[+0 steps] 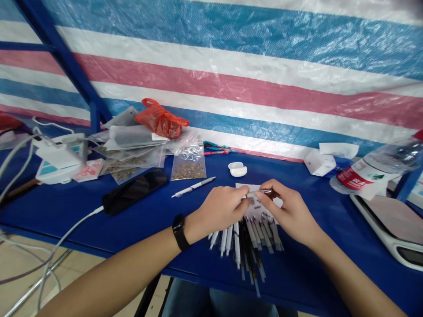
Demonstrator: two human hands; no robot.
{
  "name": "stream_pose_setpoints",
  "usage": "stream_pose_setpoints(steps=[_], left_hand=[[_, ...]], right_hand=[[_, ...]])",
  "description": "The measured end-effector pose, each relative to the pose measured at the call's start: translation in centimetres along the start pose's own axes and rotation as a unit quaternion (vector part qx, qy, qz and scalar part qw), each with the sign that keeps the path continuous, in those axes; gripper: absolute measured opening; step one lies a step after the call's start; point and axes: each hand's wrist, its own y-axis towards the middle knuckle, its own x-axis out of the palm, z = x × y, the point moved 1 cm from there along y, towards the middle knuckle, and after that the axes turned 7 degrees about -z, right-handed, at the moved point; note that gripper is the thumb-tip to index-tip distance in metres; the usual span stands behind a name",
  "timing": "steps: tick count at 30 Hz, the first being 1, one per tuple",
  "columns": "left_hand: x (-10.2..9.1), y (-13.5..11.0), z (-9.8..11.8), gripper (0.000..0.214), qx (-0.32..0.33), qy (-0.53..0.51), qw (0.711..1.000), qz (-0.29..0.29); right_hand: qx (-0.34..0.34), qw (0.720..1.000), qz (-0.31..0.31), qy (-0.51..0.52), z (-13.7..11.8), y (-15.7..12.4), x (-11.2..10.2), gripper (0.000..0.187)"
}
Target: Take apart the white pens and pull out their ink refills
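My left hand [222, 208] and my right hand [288, 209] meet above the blue table [158, 229], both pinched on one small silvery pen part [260, 192] held level between them. My left wrist wears a black watch [180, 232]. Under the hands lie several pen barrels and refills [248, 243], fanned out toward the table's front edge, partly on a white paper sheet [256, 207]. A whole white pen [193, 186] rests to the left of my hands.
A black phone [135, 191] on a white cable lies at left. Behind it sit clear bags of small parts [188, 164], a red plastic bag [161, 119] and white boxes [57, 159]. A white earbud case [237, 168] stands behind my hands. At right a water bottle [373, 171] lies by a white scale [390, 224].
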Motion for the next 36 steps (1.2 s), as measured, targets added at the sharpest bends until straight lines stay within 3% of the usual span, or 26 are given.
stream_pose_setpoints(steps=[7,14,22,27,29,32,34,36], left_hand=[[0.2,-0.2,0.6,0.016,0.010,0.075,0.997,-0.023],[-0.1,-0.1,0.3,0.017,0.000,0.092,0.996,-0.019],[0.3,-0.5,1.4,0.021,0.015,0.178,0.984,-0.020],[0.1,-0.3,1.5,0.022,-0.001,0.218,0.976,0.021],[-0.4,-0.1,1.2,0.024,-0.030,0.214,0.976,0.024],[-1.5,0.2,0.2,0.025,-0.122,0.204,0.971,-0.004],[-2.2,0.2,-0.6,0.025,-0.180,0.196,0.964,-0.024],[-2.6,0.2,-1.4,0.026,-0.219,0.192,0.956,-0.033]], right_hand=[[0.068,0.995,0.013,0.072,0.5,0.1,0.8,0.065],[0.054,0.995,0.016,0.087,0.4,0.2,0.5,0.050],[0.116,0.971,0.034,0.208,0.2,0.4,1.7,0.067],[0.139,0.960,0.037,0.240,-0.2,0.4,1.9,0.067],[0.128,0.971,0.012,0.203,-0.2,0.3,1.0,0.062],[0.128,0.990,-0.057,0.031,0.0,0.0,-1.3,0.055],[0.156,0.976,-0.109,-0.104,0.4,-0.4,-2.8,0.050],[0.196,0.951,-0.166,-0.172,0.8,-0.8,-3.9,0.045]])
